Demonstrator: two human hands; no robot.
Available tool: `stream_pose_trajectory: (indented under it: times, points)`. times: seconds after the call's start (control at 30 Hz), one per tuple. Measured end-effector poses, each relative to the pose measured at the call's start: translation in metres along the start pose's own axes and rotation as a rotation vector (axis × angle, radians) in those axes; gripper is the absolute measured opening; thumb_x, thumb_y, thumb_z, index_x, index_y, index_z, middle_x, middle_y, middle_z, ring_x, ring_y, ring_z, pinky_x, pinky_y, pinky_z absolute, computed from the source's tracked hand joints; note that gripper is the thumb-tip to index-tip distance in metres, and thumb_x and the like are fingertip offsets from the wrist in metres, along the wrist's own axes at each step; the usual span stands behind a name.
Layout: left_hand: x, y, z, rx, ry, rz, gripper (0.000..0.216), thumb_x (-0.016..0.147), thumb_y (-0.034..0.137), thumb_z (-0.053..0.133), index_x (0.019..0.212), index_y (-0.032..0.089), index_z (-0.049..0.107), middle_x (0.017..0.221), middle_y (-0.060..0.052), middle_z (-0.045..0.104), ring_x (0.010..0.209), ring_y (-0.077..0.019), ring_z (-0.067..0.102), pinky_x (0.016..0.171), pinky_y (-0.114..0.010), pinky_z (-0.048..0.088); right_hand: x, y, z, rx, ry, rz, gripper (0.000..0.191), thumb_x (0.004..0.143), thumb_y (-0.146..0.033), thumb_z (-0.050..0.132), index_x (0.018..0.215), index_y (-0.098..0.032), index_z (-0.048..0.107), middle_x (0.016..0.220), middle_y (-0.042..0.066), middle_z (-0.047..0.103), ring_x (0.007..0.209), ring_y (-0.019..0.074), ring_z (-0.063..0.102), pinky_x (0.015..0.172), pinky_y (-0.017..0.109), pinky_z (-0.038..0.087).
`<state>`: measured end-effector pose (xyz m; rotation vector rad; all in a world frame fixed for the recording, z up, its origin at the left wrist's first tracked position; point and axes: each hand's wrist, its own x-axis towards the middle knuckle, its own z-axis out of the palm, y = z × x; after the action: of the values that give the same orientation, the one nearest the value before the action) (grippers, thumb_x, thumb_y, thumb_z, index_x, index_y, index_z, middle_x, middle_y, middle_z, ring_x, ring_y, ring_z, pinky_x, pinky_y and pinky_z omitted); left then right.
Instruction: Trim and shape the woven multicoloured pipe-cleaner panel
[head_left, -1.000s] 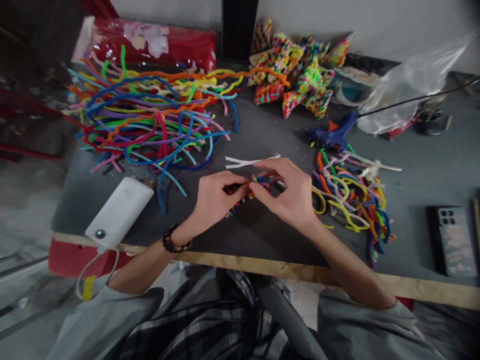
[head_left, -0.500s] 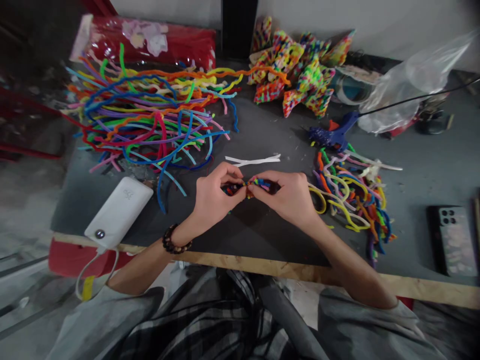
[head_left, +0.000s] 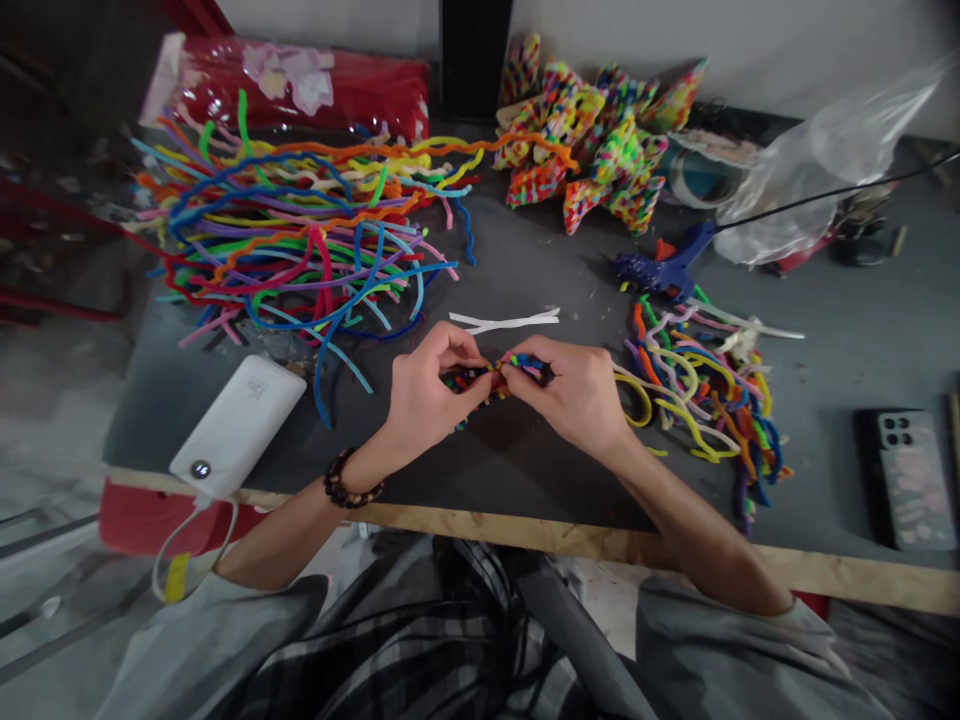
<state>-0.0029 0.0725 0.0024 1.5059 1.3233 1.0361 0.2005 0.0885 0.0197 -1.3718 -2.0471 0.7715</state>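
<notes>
My left hand [head_left: 431, 392] and my right hand [head_left: 577, 395] meet over the dark table [head_left: 525, 470], both pinched on a small woven multicoloured pipe-cleaner piece [head_left: 499, 372]. The piece shows between the fingertips; most of it is hidden by the fingers. A beaded bracelet [head_left: 350, 480] circles my left wrist. Two white strips [head_left: 506, 321] lie just beyond the hands. A heap of short bent pipe cleaners [head_left: 697, 385] lies right of my right hand.
A big pile of long coloured pipe cleaners [head_left: 300, 235] fills the far left. Finished woven shapes [head_left: 592, 140] sit at the back. A blue glue gun [head_left: 667, 265], a plastic bag [head_left: 817, 160], a white power bank [head_left: 238, 425] and a phone [head_left: 911, 480] lie around.
My right hand's fingers, stretched over the piece a second ago, have curled into a pinch on it. Both hands have stayed in the same spot, working the piece slightly.
</notes>
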Motion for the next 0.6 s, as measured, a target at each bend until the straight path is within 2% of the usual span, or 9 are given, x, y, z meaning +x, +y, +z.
stream_pose_trajectory:
  times: [0.1,0.23,0.37,0.5,0.6]
  points:
    - [0.002,0.001,-0.001,0.015,0.01,0.029,0.024,0.084,0.019,0.081,0.098,0.023,0.062,0.086,0.002,0.079,0.085,-0.0164,0.081,0.079,-0.024,0.062,0.002,0.005,0.0,0.056,-0.018,-0.037,0.015,0.099,-0.023,0.067,0.101,-0.022,0.082,0.093,0.003,0.084,0.083,0.0193,0.077,0.075,0.03,0.055]
    - [0.004,-0.002,-0.001,0.055,0.003,0.007,0.024,0.09,0.02,0.078,0.114,0.022,0.072,0.098,-0.002,0.082,0.09,-0.0163,0.081,0.084,-0.026,0.064,0.003,0.012,0.0,0.148,0.04,0.047,0.021,0.096,-0.033,0.077,0.115,-0.024,0.082,0.103,0.003,0.086,0.084,0.0211,0.08,0.076,0.032,0.061]
    - [0.006,-0.004,-0.002,0.037,-0.037,-0.014,0.021,0.093,0.03,0.081,0.111,0.021,0.081,0.101,-0.003,0.085,0.088,-0.0172,0.08,0.081,-0.027,0.064,0.001,0.012,-0.003,0.183,0.071,0.04,0.022,0.097,-0.026,0.075,0.117,-0.026,0.081,0.105,0.002,0.085,0.087,0.0217,0.081,0.08,0.035,0.063]
    - [0.011,-0.008,-0.008,0.08,-0.141,0.001,0.023,0.093,0.039,0.082,0.108,0.023,0.085,0.103,-0.003,0.086,0.087,-0.0187,0.08,0.075,-0.027,0.061,0.0,0.01,-0.002,0.306,-0.008,0.066,0.031,0.097,-0.022,0.072,0.128,-0.027,0.075,0.114,0.002,0.083,0.096,0.0221,0.081,0.085,0.036,0.063]
    - [0.014,-0.01,-0.014,0.011,-0.242,-0.023,0.024,0.089,0.042,0.086,0.102,0.022,0.086,0.095,-0.003,0.086,0.083,-0.0191,0.08,0.071,-0.027,0.06,0.002,0.014,-0.002,0.427,-0.069,0.111,0.03,0.095,-0.027,0.077,0.125,-0.024,0.074,0.106,0.003,0.082,0.088,0.021,0.079,0.08,0.035,0.062]
